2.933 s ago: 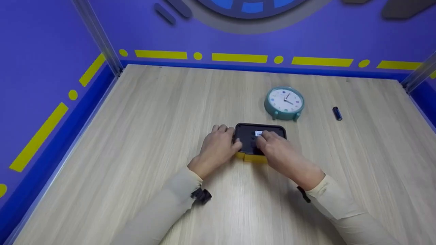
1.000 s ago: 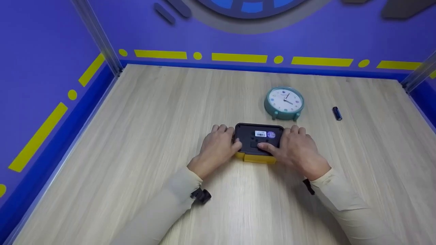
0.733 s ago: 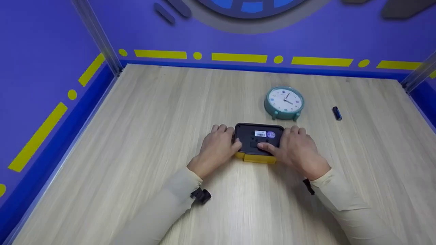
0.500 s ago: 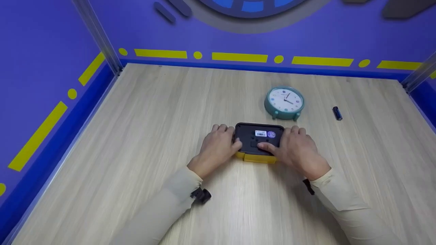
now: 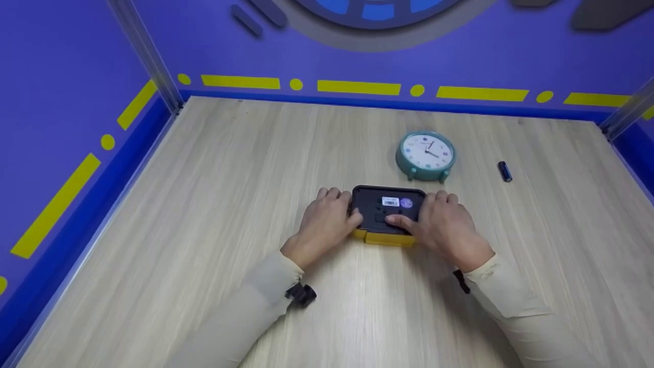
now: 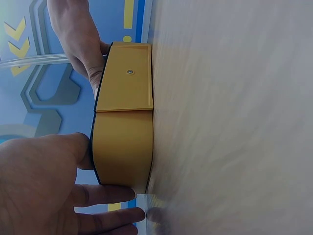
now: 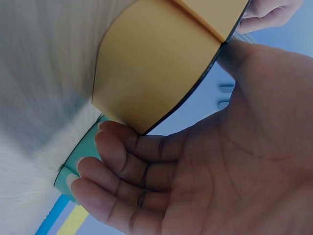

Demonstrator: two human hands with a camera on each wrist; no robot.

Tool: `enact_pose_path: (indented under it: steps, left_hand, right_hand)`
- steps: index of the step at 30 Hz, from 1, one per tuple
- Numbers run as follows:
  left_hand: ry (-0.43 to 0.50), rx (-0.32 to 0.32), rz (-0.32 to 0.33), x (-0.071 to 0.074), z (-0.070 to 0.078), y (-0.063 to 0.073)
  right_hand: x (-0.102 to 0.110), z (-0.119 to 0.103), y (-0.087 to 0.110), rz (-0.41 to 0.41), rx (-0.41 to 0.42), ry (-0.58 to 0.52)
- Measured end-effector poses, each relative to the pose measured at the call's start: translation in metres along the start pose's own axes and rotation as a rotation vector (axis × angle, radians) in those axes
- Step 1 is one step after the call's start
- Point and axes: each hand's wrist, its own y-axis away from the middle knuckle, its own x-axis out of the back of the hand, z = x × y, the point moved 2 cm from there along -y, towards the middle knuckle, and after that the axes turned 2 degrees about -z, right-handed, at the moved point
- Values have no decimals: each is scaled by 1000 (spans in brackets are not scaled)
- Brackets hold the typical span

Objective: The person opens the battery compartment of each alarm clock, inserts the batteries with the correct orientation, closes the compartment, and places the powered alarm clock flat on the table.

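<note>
A yellow clock (image 5: 389,239) lies on the table with its black back up; its front is hidden underneath. That back carries a barcode label, a round purple sticker, small knobs and a square cover. My left hand (image 5: 327,220) grips its left end, thumb over the back edge and fingers along the side. From the right, my right hand (image 5: 449,227) holds the other end, with the thumb (image 5: 401,221) pressed on the back at the square cover. In the left wrist view, a small screw (image 6: 130,72) shows on the yellow case (image 6: 122,147).
Behind the yellow clock, a round teal alarm clock (image 5: 426,155) lies face up. A dark blue battery (image 5: 505,171) lies to its right on the wood-grain table (image 5: 255,153). Blue panels (image 5: 357,61) with yellow markings border the back and left sides.
My right hand has moved from over the clock's back to its right end, baring the stickers, with its thumb left on the back. My left hand and the clock have stayed in place.
</note>
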Motion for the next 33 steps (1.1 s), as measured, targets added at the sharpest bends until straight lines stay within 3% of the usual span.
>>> enact_pose_path:
  steps: [12, 33]
  left_hand:
    - [13, 14, -14, 1, 0, 1]
    - [13, 2, -2, 0, -1, 1]
  right_hand:
    - [0, -1, 3, 71, 42, 45]
    - [0, -2, 3, 43, 22, 37]
